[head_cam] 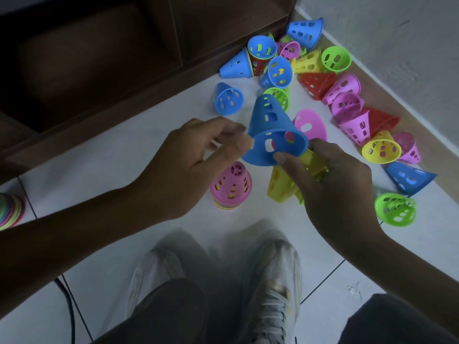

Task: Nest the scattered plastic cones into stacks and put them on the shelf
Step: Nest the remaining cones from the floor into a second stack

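Cones lay scattered over the white tiled floor (124,170), most of them heaped in the corner between the brown wooden shelf (99,58) and the pale wall (397,33). A blue cone (272,135) was held above the floor near the middle of the view, its narrow end tilted up and away and its wide mouth turned toward the camera. The right hand (330,184) was clasped on it, the thumb pressed on the lower rim; a yellow cone (283,182) was seen just beneath that same grip, though whether it was gripped too or merely lay under the hand could not be told. The left hand (198,155) was held just beside the blue cone's rim, fingers loosely bent and blurred; contact with the rim could not be made out, and nothing was grasped by it. Below the hands, a pink-topped stack (231,187) of nested cones stood upright on the floor. Another multicoloured stack (11,209) was cut off by the left edge. A green cone (396,209) lay on its side to the right, near a blue one (409,178). Two pale shoes (270,281) and dark trouser legs were seen at the bottom.
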The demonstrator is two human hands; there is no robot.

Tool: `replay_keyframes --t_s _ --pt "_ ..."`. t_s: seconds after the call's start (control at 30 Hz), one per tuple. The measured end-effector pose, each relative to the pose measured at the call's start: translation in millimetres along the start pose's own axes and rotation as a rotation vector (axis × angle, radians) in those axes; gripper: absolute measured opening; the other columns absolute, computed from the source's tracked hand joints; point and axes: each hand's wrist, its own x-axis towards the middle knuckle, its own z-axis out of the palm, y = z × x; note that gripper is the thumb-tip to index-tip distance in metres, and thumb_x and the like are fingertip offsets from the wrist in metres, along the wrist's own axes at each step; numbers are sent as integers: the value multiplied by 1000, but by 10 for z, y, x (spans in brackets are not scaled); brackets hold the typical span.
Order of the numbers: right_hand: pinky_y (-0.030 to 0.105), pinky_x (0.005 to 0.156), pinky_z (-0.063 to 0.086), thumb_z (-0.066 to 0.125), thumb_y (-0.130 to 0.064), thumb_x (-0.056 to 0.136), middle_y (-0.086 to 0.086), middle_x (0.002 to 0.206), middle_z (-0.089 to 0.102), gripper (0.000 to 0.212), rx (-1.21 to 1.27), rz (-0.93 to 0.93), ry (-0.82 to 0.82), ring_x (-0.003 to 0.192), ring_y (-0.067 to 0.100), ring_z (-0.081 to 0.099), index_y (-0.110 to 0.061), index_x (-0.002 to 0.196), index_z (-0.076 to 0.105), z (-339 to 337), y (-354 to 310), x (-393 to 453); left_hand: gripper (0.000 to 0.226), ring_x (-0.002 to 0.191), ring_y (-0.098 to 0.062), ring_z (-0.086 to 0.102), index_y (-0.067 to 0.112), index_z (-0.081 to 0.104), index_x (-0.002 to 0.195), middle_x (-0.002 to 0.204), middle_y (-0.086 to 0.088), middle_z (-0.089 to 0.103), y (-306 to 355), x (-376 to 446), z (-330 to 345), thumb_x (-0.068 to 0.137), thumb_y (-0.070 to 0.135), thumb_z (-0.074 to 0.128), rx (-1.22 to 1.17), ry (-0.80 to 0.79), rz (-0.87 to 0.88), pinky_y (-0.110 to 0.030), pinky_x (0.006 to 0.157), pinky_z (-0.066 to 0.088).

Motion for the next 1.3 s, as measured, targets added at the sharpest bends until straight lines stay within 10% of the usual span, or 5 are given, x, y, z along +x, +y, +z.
replay_keyframes --t_s 0.13,0.4,0.73,0.97,1.3 --pt "-4 71 33 62 -45 90 -10 91 56 41 -32 -148 44 73 3 45 -11 110 70 -7 -114 28 59 104 -25 67 13 70 107 101 -7 72 132 71 -4 88 63 46 -300 -6 -77 -52 98 52" --pt "6 90 34 64 -35 87 -1 105 65 44 -78 -388 10 100 12 53 -1 113 69 24 -145 -9 25 100 -17 73 24 76 92 100 -3 77 133 109 -41 78 43 70 -622 -20 -197 -31 86 58" --pt "6 59 41 58 -40 94 -23 65 66 19 284 179 -71 62 -3 61 -33 79 67 -9 -41 -3 33 99 -16 70 33 64 100 98 8 72 -31 7 -81 73 50 69 -265 188 -3 -31 81 62" --pt "57 86 57 64 -48 87 4 80 74 31 586 478 -58 78 19 68 -20 85 77 7 4 25 40 102 -8 60 35 57 114 105 29 60 -217 -122 41 79 52 66 107 93 178 -20 78 53" --pt "41 84 59 60 -37 93 6 82 69 28 906 594 -43 77 16 66 -12 91 73 -49 -62 39 49 107 18 43 35 59 123 102 38 45 -291 -165 109 78 40 78 195 -37 24 3 79 37"
